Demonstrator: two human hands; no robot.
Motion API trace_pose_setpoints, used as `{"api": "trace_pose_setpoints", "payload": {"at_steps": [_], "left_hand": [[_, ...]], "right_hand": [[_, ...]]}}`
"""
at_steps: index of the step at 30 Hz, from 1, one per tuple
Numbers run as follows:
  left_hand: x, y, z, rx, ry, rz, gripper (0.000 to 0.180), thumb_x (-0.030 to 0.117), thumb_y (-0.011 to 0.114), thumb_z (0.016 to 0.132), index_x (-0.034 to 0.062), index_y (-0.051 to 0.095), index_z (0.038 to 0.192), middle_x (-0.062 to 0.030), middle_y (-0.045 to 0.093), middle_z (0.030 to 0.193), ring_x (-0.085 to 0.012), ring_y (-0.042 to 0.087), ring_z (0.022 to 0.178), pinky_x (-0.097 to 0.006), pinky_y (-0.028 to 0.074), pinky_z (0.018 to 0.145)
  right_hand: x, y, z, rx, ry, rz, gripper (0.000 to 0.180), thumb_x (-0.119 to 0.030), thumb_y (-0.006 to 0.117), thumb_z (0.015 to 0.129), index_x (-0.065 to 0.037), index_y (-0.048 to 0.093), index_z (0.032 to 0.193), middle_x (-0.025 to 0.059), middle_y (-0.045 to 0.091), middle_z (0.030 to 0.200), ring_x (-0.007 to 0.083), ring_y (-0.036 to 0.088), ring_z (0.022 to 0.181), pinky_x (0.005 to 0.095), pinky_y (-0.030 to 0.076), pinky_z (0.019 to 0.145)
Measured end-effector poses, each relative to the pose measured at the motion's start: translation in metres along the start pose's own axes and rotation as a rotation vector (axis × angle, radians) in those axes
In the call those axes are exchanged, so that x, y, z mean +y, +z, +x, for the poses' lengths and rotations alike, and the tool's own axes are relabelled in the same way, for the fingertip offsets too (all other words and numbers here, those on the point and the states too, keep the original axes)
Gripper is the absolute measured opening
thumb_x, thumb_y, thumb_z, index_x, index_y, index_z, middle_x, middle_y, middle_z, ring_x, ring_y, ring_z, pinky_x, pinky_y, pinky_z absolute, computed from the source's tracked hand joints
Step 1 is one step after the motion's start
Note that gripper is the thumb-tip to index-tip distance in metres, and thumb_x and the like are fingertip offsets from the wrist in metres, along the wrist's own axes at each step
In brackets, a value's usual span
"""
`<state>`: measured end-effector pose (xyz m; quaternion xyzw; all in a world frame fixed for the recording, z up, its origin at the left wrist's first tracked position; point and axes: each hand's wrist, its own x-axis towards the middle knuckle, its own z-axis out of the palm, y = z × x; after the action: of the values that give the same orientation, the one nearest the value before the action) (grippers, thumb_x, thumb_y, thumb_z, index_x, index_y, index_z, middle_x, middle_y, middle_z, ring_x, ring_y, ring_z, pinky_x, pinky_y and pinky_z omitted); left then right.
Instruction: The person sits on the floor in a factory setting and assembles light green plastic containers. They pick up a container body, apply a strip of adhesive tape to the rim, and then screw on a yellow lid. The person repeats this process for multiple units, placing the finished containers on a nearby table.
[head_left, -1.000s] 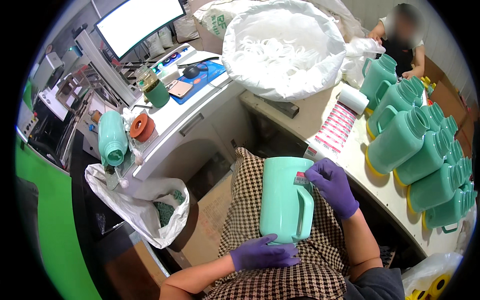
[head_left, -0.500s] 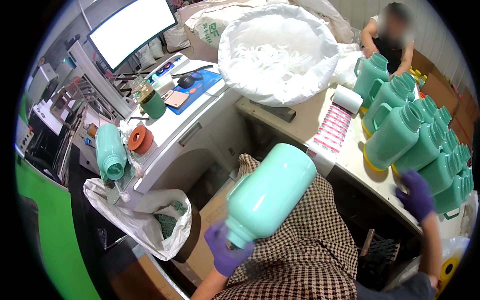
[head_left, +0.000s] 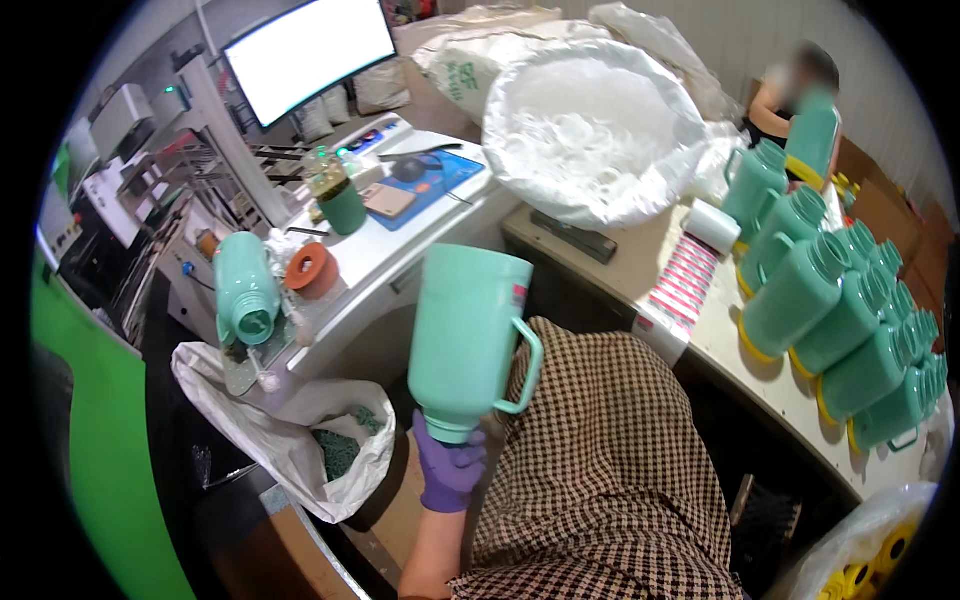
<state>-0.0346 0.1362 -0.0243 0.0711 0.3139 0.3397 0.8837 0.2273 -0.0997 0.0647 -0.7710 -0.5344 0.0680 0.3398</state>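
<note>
My left hand [head_left: 449,466], in a purple glove, is closed round the neck of a mint-green plastic jug [head_left: 462,335]. The jug is upside down over my lap, mouth downward and base up, its loop handle facing right. A small pink and white sticker sits near its base edge. My right hand is out of view. Left of the held jug, another mint-green jug [head_left: 245,280] lies on the white desk, its open mouth toward me, beside an orange-brown ring-shaped roll [head_left: 312,271].
On the right table [head_left: 720,335], several mint-green jugs [head_left: 795,300] with yellow bases stand near a sticker roll [head_left: 712,228]. A white sack of white rings [head_left: 590,140] is behind. Below left, a sack [head_left: 290,440] holds green scraps. A co-worker [head_left: 790,105] holds a jug at the far right.
My left hand has turned the jug more upright, its handle now on the right and a sticker showing. My right hand has left the view. The co-worker now has a jug raised.
</note>
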Motion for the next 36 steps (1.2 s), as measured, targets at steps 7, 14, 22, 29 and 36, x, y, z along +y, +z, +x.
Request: {"api": "trace_pose_setpoints", "payload": {"at_steps": [7,14,22,29,36], "left_hand": [[-0.025,-0.031,0.003,-0.107,-0.097,0.041,0.046,0.054,0.037,0.105,0.0137,0.060,0.108,-0.0058,0.065,0.083,-0.0148,0.058,0.056,-0.025,0.047,0.043],[-0.038,-0.036,0.004,-0.003,0.771,0.866,0.042,0.045,0.045,0.105,0.0117,0.055,0.129,-0.0080,0.063,0.112,-0.0200,0.065,0.093,-0.030,0.056,0.063],[-0.040,-0.001,-0.028,0.098,0.870,0.745,0.041,0.033,0.049,0.101,0.0136,0.048,0.137,-0.0052,0.060,0.119,-0.0198,0.063,0.102,-0.028,0.054,0.066],[-0.018,-0.020,-0.073,0.079,0.909,0.579,0.041,0.024,0.040,0.103,0.0029,0.051,0.136,-0.0107,0.061,0.120,-0.0191,0.062,0.103,-0.034,0.053,0.090],[0.037,-0.084,-0.183,0.716,1.393,1.297,0.063,0.022,0.077,0.087,0.0030,0.048,0.140,-0.0111,0.063,0.125,-0.0236,0.062,0.113,-0.037,0.052,0.093]], "right_hand": [[0.004,-0.005,-0.015,-0.028,0.048,-0.049,0.044,-0.018,0.066,0.094,0.000,0.055,0.132,0.0186,0.065,0.120,0.0328,0.066,0.105,0.0418,0.052,0.096],[0.022,-0.045,-0.054,0.029,0.150,-0.165,0.047,-0.018,0.064,0.097,0.001,0.051,0.138,0.0184,0.065,0.122,0.0303,0.065,0.106,0.0410,0.051,0.097],[0.041,-0.074,-0.043,0.165,0.085,-0.176,0.050,-0.018,0.060,0.100,0.002,0.046,0.144,0.0183,0.064,0.125,0.0274,0.065,0.108,0.0401,0.051,0.099],[0.111,-0.130,0.020,0.424,0.282,0.430,0.053,-0.018,0.057,0.103,0.003,0.041,0.150,0.0182,0.064,0.128,0.0250,0.065,0.109,0.0393,0.050,0.101],[0.011,0.048,0.106,-1.484,-0.038,0.292,0.060,-0.048,0.072,0.094,-0.007,0.062,0.136,0.0085,0.074,0.111,0.0211,0.070,0.097,0.0356,0.055,0.090]]}}
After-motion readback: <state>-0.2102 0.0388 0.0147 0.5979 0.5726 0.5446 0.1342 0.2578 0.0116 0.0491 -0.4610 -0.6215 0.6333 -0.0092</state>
